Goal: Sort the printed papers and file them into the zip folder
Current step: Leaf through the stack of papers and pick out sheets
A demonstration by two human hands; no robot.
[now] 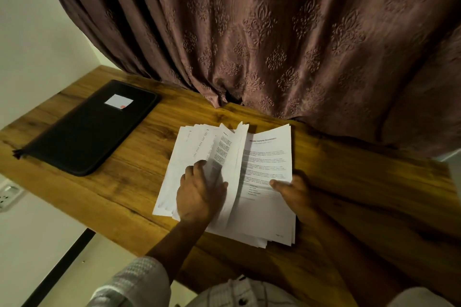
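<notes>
- We see a dim, warm, yellowish scene. The wall (37, 32) at the left is the palest large area.
- The papers (267, 157) are brightest, without glare. Their print is soft and only the heading is half readable.
- The left hand (199, 194) and the raised sheets over its fingers (197, 166) are smeared with blur.
- The right hand (291, 192), thumb pinching the papers, is sharper but dark.
- The surface (139, 182) darkens toward the lower right.
- The zip folder (87, 132) is near black, with little detail.
- The wide lens bows the surface's edges and the curtain (274, 32), whose folds hold deep shadow.
</notes>
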